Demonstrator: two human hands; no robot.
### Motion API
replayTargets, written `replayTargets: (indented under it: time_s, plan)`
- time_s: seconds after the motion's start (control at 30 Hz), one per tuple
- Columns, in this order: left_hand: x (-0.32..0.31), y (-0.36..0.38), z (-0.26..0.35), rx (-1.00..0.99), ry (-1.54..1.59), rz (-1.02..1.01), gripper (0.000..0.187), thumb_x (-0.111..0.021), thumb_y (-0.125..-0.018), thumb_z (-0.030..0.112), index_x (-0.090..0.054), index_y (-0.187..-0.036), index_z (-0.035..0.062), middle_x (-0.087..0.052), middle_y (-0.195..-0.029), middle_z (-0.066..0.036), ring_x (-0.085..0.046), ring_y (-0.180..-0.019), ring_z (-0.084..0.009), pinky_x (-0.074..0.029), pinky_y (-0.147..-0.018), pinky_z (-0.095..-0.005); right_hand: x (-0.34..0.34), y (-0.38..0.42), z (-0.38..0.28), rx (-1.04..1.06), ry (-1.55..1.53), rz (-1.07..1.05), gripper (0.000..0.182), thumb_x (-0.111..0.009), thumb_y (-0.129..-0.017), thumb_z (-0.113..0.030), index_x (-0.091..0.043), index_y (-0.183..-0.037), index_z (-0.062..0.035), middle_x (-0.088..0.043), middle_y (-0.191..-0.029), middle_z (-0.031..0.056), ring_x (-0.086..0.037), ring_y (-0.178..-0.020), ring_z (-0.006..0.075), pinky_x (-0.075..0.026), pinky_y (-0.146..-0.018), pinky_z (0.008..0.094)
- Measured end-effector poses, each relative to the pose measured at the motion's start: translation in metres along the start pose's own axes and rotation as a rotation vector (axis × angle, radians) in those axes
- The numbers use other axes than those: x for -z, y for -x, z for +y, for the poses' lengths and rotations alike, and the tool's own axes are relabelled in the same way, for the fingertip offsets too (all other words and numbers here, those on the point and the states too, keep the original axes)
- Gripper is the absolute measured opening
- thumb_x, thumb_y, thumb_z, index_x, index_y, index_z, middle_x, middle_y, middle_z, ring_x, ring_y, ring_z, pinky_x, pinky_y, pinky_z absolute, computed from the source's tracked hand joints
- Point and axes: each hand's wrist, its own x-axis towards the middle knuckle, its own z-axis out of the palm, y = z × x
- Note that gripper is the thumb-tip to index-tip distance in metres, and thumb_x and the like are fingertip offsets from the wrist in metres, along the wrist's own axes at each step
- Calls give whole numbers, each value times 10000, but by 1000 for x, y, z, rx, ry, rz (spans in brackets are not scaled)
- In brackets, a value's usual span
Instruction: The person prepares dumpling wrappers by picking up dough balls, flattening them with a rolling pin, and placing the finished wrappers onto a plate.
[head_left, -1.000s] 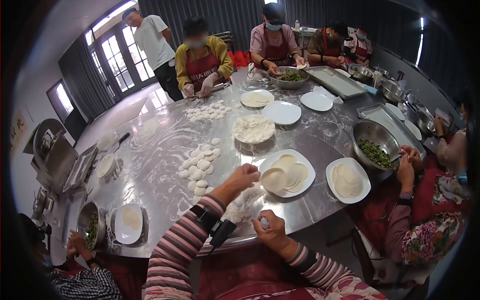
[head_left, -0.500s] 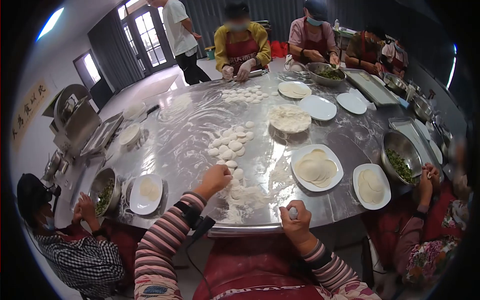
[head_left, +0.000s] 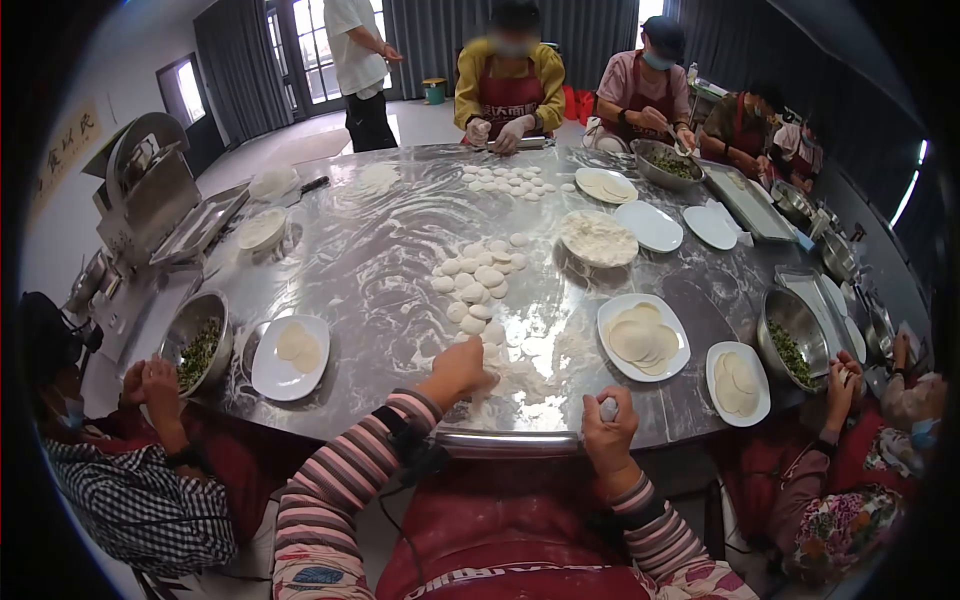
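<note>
My left hand (head_left: 463, 371) is over the loose flour (head_left: 520, 382) near the table's front edge. Its fingers are curled downward and closed; whatever may be in them is hidden. Just beyond it lies a group of small flattened dough pieces (head_left: 484, 282) dusted with flour. My right hand (head_left: 612, 432) is at the table edge, wrapped round what looks like a rolling pin (head_left: 608, 408), with only its pale rounded end showing. To its upper right, a white plate (head_left: 675, 362) holds a stack of thin round dough wrappers (head_left: 641, 336).
A flour dish (head_left: 598, 240) stands beyond the wrappers. Bowls of green filling (head_left: 205, 345) (head_left: 790, 340) flank me, beside co-workers' hands (head_left: 155, 390) (head_left: 840, 385). More plates and dough pieces (head_left: 508, 181) lie across the floured steel table (head_left: 350, 290). Several people work around it.
My left hand has drawn back from the dough pieces toward the loose flour near me. My right hand keeps its grip at the edge. The whole view has shifted slightly.
</note>
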Motion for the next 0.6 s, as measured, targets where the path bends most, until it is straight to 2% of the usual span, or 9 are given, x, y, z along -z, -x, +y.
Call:
replayTargets:
  time_s: [0.1, 0.2, 0.27, 0.4, 0.47, 0.5, 0.57, 0.6]
  plan:
    - [-9, -1, 1, -7, 71, -19, 429, -693, -667, 260, -540, -974, 2, -617, -978, -229, -598, -948, -371, -478, -789, -452, 0, 1, 1, -35, -41, 8, 206, -665, -741, 20, -479, -790, -52, -470, -549, 78, -483, -424, 164, -366, -412, 286]
    - [-16, 7, 4, -81, 4, 8, 364, -663, -684, 186, -516, -959, -1, -617, -933, -223, -594, -932, -382, -476, -776, -454, 2, 0, -3, 8, -20, 10, 206, -664, -739, 20, -478, -791, -52, -468, -555, 78, -483, -428, 159, -368, -416, 285]
    - [-35, 5, -4, -233, 50, 273, 316, -671, -664, 149, -510, -911, 35, -592, -805, -177, -575, -811, -377, -448, -685, -441, 3, 3, -3, -5, -31, 3, 206, -666, -739, 19, -479, -788, -52, -468, -558, 78, -485, -430, 162, -368, -416, 285]
    - [-18, 14, 7, -93, 139, 162, 291, -644, -691, 103, -512, -943, 44, -592, -820, -172, -574, -834, -370, -445, -698, -440, 6, -5, -15, 72, 10, 21, 204, -669, -740, 16, -482, -785, -50, -476, -563, 82, -491, -433, 174, -374, -419, 289]
    - [-4, 8, -6, -337, -102, 609, 266, -621, -710, 82, -525, -958, 63, -593, -825, -162, -579, -836, -363, -448, -701, -438, 6, -6, -17, 139, 15, 29, 203, -674, -742, 11, -486, -788, -47, -479, -563, 85, -494, -434, 187, -378, -419, 292]
    - [-2, 9, -14, -344, -113, 598, 266, -621, -710, 82, -525, -958, 63, -593, -825, -162, -579, -836, -363, -448, -701, -438, 6, -5, -18, 127, 11, 40, 203, -674, -742, 11, -486, -788, -47, -479, -563, 85, -494, -434, 187, -378, -419, 292]
    - [-5, 11, -25, -462, -214, 290, 250, -582, -737, 43, -536, -980, 76, -598, -841, -149, -582, -835, -355, -454, -698, -422, 8, -7, -19, 174, 36, 28, 207, -679, -743, 11, -488, -795, -48, -477, -560, 85, -492, -432, 190, -381, -419, 293]
    - [2, 17, -16, -470, -235, 301, 261, -578, -736, 36, -548, -990, 87, -600, -861, -134, -583, -841, -341, -458, -692, -408, 8, -10, -18, 174, 32, 32, 207, -679, -743, 11, -488, -795, -48, -477, -560, 85, -492, -432, 190, -381, -419, 293]
